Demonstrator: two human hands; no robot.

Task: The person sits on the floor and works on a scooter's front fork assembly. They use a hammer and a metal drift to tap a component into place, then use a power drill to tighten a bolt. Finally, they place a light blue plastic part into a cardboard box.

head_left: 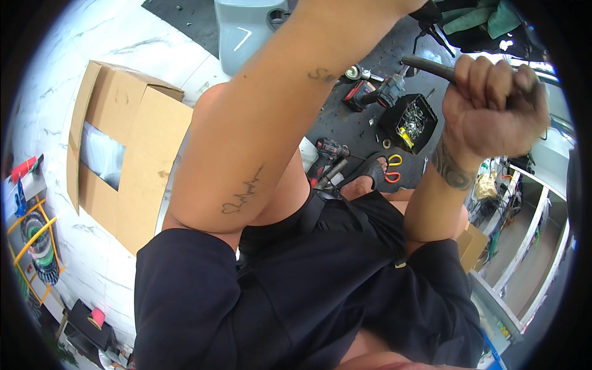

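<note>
Head view: right hand point(493, 108) fisted on a black handle point(425, 66), left forearm raised out past the top edge.

The cardboard box point(123, 154) lies on the white marble floor point(92, 49) at the left, its near edge just beside the person's knee, with bare marble beyond it up to the grey base point(243, 31). The dark floor point(345, 126) ahead is crowded: two drills point(376, 92), a black bin of screws point(410, 120) and orange scissors point(391, 169) lie close around the sandalled foot. The handle runs up-left from the clenched right hand, above the bin. The left hand is out of view, so its grip cannot be told. White shelving point(530, 246) hems the right side.
</note>
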